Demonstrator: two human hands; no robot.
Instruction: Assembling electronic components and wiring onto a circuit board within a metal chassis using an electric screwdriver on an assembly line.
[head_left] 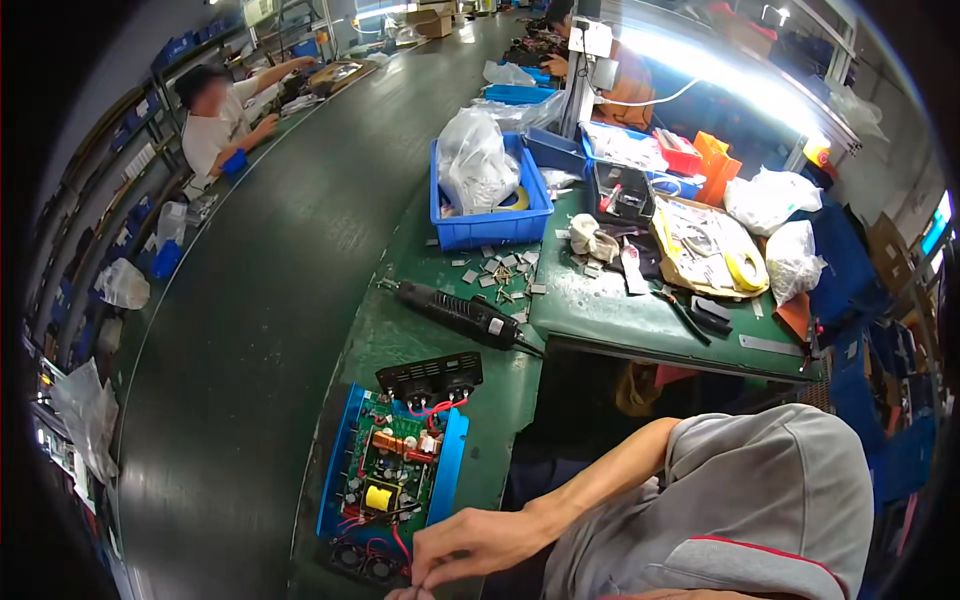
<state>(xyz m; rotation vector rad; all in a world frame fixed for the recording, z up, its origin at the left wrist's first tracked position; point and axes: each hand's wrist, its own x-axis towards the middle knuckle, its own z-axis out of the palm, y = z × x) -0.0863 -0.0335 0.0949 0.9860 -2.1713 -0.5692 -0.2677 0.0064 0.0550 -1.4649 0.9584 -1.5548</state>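
My right hand (475, 542) reaches in from the right, thumb and fingers pinched together at the near end of an open blue metal case (450, 468). Whatever lies in the pinch is too small or hidden to name. Only the fingertips of my left hand (408, 593) show at the lower edge, bent close against the right fingers. A green circuit board (408, 450) with a yellow-wrapped transformer (380, 497) sits in the case. Two small black fans (365, 562) lie at its near end, beside red wires. A black vented end panel (430, 378) with red wires stands at the far end.
A black electric screwdriver (455, 312) lies beyond the case, near scattered screws and small grey pieces (500, 270). Behind stands a blue bin (492, 232) with plastic bags. On the right are a cardboard tray (690, 265) and pliers (685, 315). A dark conveyor belt (230, 400) runs along the left; people work farther off.
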